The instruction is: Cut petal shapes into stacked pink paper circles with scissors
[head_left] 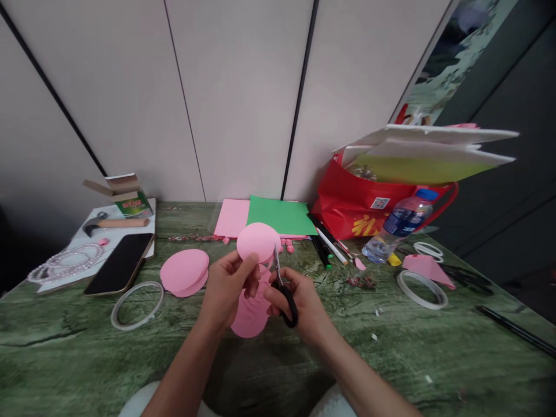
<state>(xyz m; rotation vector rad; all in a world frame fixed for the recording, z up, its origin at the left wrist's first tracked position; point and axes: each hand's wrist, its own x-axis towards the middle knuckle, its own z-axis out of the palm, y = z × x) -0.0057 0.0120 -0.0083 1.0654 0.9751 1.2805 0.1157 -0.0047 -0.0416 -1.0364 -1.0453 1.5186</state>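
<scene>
My left hand (pixel 232 284) pinches a round pink paper disc (pixel 258 238) by its lower edge, thumb on the near face. In my right hand (pixel 299 298) is a pair of scissors (pixel 287 301) with black handles, its blades pointing up at the disc's right edge. Whether the blades touch the paper I cannot tell. Below both hands a pink paper piece with curved cut lines (pixel 249 318) lies on the green table (pixel 278 362), partly hidden by my fingers. To the left rests a small stack of pink discs (pixel 185 271).
Left of the discs are a tape roll (pixel 116 313), a phone (pixel 121 263), a bead string (pixel 65 263) and a hammer (pixel 119 223). Green paper (pixel 282 215) lies behind. On the right stand a red bag (pixel 339 200) and a water bottle (pixel 399 226), near another tape roll (pixel 421 301).
</scene>
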